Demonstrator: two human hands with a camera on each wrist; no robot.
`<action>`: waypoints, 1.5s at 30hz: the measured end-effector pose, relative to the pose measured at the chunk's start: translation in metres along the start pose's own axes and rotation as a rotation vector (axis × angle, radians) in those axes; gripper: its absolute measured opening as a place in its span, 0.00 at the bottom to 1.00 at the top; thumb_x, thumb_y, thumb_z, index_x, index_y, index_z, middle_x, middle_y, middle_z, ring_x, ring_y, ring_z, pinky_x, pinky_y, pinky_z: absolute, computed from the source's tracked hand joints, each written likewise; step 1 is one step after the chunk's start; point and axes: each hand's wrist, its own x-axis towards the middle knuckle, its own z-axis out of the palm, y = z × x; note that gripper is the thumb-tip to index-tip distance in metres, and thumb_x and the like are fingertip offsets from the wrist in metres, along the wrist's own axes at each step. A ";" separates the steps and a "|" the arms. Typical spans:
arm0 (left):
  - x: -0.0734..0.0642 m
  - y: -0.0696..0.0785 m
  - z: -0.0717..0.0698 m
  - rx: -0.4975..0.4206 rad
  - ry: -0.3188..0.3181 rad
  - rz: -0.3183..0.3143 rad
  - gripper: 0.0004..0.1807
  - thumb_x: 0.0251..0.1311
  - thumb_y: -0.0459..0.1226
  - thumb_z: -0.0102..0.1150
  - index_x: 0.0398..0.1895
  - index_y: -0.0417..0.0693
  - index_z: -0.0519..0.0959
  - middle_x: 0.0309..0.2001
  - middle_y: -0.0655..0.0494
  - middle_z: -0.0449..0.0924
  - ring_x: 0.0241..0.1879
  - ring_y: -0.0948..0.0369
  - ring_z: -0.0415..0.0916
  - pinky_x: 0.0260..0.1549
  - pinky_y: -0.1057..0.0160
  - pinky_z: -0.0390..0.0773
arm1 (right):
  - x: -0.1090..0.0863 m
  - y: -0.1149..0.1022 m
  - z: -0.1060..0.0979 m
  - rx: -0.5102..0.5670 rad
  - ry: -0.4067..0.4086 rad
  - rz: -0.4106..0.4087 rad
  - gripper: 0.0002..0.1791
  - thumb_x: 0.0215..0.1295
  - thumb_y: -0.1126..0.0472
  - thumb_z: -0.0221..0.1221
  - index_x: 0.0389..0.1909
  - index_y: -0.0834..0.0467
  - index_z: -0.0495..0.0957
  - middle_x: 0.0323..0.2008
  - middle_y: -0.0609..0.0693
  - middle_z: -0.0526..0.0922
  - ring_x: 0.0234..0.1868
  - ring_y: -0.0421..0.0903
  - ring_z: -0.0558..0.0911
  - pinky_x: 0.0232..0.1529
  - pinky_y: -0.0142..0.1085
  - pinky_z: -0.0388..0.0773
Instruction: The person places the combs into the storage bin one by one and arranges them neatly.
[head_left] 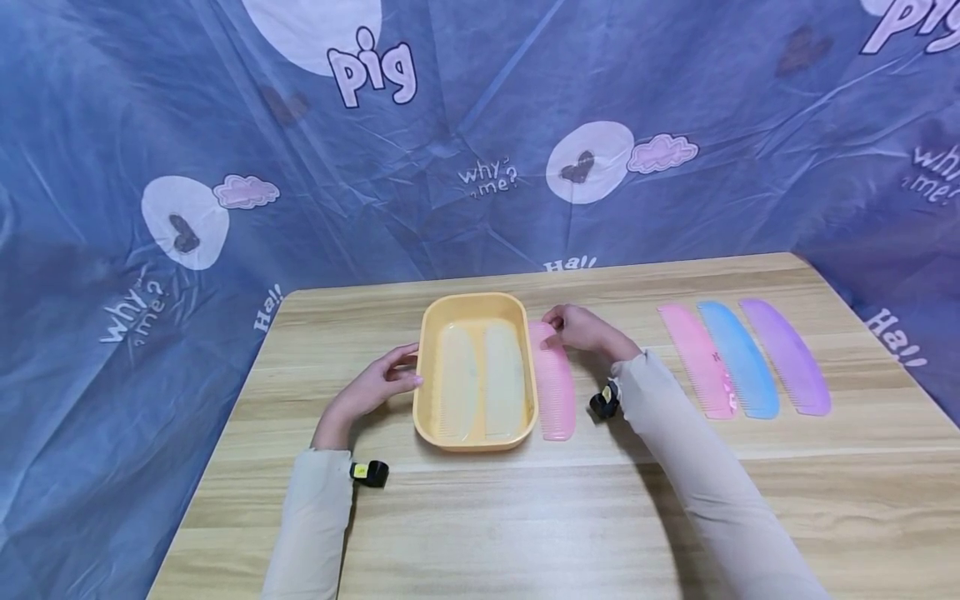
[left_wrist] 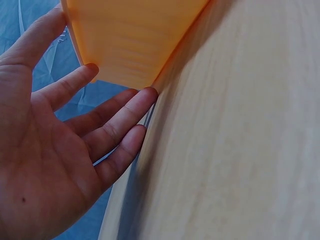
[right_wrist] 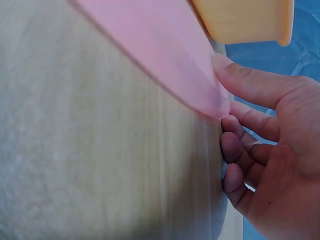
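Observation:
A yellow plastic tray (head_left: 477, 446) stands on the table with two pale, whitish combs (head_left: 459, 379) lying side by side in it. My left hand (head_left: 375, 385) is at the tray's left side. In the left wrist view, its fingers (left_wrist: 70, 86) are extended and touch the tray's wall. A pink comb (head_left: 557, 396) lies close along the tray's right side, teeth toward the tray. At its far end, my right hand (head_left: 581, 327) pinches the comb between thumb and index finger. The right wrist view shows the thumb (right_wrist: 245, 82) against the comb's edge, other fingers curled below.
Three more combs lie in a slanted row to the right: a pink one (head_left: 697, 358), a blue one (head_left: 741, 358) and a purple one (head_left: 787, 357). A blue printed cloth (head_left: 420, 208) hangs behind the wooden table (head_left: 480, 525).

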 end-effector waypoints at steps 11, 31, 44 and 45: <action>-0.004 0.003 0.003 -0.007 0.004 -0.012 0.37 0.65 0.41 0.59 0.74 0.48 0.55 0.68 0.38 0.64 0.65 0.43 0.68 0.63 0.49 0.71 | -0.002 0.003 -0.004 -0.027 -0.059 -0.028 0.21 0.53 0.63 0.67 0.46 0.70 0.75 0.36 0.56 0.78 0.39 0.48 0.74 0.45 0.36 0.73; -0.008 0.004 0.009 -0.015 0.013 -0.020 0.38 0.64 0.41 0.60 0.74 0.47 0.56 0.67 0.37 0.65 0.65 0.43 0.67 0.63 0.49 0.71 | -0.016 0.007 -0.017 0.115 -0.070 0.018 0.21 0.56 0.68 0.63 0.49 0.72 0.71 0.36 0.55 0.75 0.35 0.44 0.72 0.36 0.29 0.73; -0.011 0.005 0.011 -0.019 0.020 -0.016 0.37 0.65 0.42 0.59 0.74 0.48 0.56 0.68 0.37 0.64 0.66 0.42 0.66 0.63 0.48 0.71 | -0.025 0.028 -0.027 0.386 -0.072 0.054 0.23 0.63 0.71 0.57 0.56 0.73 0.63 0.33 0.49 0.72 0.21 0.36 0.67 0.21 0.26 0.67; -0.011 0.005 0.012 -0.018 0.020 -0.017 0.37 0.64 0.42 0.59 0.74 0.48 0.56 0.68 0.37 0.64 0.66 0.42 0.67 0.63 0.48 0.71 | -0.025 0.030 -0.027 0.400 -0.072 0.052 0.23 0.63 0.71 0.57 0.57 0.73 0.63 0.34 0.49 0.72 0.21 0.36 0.68 0.21 0.26 0.68</action>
